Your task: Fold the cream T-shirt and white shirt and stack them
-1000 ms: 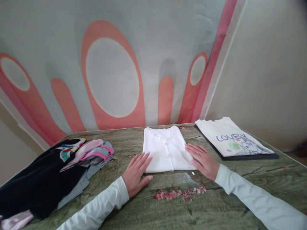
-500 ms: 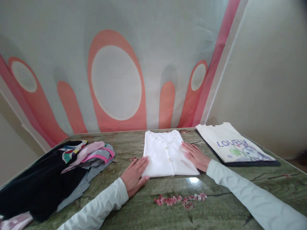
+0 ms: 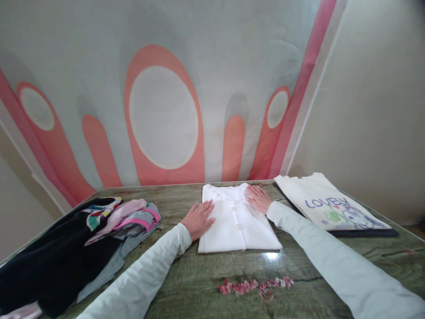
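A folded white buttoned top lies flat on the green marbled table, near its far edge. My left hand rests open and flat on the top's left edge, fingers stretched forward. My right hand lies open and flat on the top's far right corner, near the collar. Both arms wear pale long sleeves. Neither hand grips anything.
A heap of unfolded clothes, black, grey, pink and multicoloured, lies at the left. At the right a folded cream shirt with "LOVELY" print sits on a dark garment. A wall with orange ovals rises right behind the table.
Both hands have slid away from me along the white top's sides, from its near corners to its middle and far end. The top has not moved on the table.
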A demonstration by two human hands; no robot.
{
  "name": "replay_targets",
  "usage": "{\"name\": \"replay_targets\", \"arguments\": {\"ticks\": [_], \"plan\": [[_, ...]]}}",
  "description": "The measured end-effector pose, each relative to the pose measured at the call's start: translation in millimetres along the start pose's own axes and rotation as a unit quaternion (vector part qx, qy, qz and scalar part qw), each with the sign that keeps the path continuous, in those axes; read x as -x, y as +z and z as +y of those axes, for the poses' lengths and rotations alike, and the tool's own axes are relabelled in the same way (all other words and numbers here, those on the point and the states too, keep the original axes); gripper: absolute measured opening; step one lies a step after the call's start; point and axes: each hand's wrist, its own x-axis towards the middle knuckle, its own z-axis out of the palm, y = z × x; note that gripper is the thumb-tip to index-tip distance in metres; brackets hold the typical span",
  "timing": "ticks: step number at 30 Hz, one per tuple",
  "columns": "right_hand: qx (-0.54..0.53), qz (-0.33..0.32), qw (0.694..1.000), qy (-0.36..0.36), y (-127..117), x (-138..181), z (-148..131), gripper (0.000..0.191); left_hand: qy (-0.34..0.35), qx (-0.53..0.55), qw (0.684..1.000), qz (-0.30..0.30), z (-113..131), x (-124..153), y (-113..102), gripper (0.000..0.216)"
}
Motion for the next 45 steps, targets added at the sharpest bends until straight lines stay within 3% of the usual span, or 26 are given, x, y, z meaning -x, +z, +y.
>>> {"name": "replay_targets", "arguments": {"ticks": [6,13,16,22,26,29,32,34,36,40,45], "plan": [[0.003,-0.023,0.998,0.062,16.8,-9.6,3.8,0.069,-0.012,0.019,1.000,0.006,-17.3,-2.6,22.2,0.058],[-0.004,0.040,0.996,0.085,20.5,-0.6,13.3,0.065,-0.144,0.018,0.988,0.046,-39.5,4.3,18.8,0.048],[-0.001,0.041,0.998,0.044,20.9,3.5,12.8,0.062,-0.123,0.025,0.989,0.077,-36.6,2.9,15.8,0.046],[0.015,0.024,0.999,0.031,21.0,4.7,13.1,0.060,-0.051,0.050,0.997,0.029,-23.6,5.3,16.8,0.044],[-0.001,0.046,0.999,0.021,16.1,12.1,18.7,0.059,-0.076,0.140,0.982,0.097,-27.0,4.5,16.7,0.038],[-0.038,0.074,0.995,-0.053,8.5,31.1,15.2,0.055,-0.152,0.279,0.937,0.147,-25.9,0.2,14.6,0.036],[-0.080,0.110,0.981,-0.138,-2.4,63.1,-1.8,0.052,-0.268,0.456,0.835,0.148,-20.1,-4.3,10.2,0.040],[-0.101,0.123,0.967,-0.200,-10.6,89.0,-18.4,0.054,-0.311,0.524,0.782,0.132,-16.1,-5.8,6.2,0.045],[-0.110,0.123,0.955,-0.245,-18.7,114.8,-35.1,0.058,-0.323,0.547,0.762,0.121,-13.2,-5.7,2.3,0.049],[-0.077,0.102,0.951,-0.281,-33.2,152.8,-57.1,0.055,-0.341,0.520,0.776,0.107,-10.4,-3.2,-0.4,0.054],[0.013,0.103,0.955,-0.278,-41.3,163.5,-58.2,0.051,-0.321,0.361,0.873,0.069,-9.7,1.9,3.7,0.057]]}}
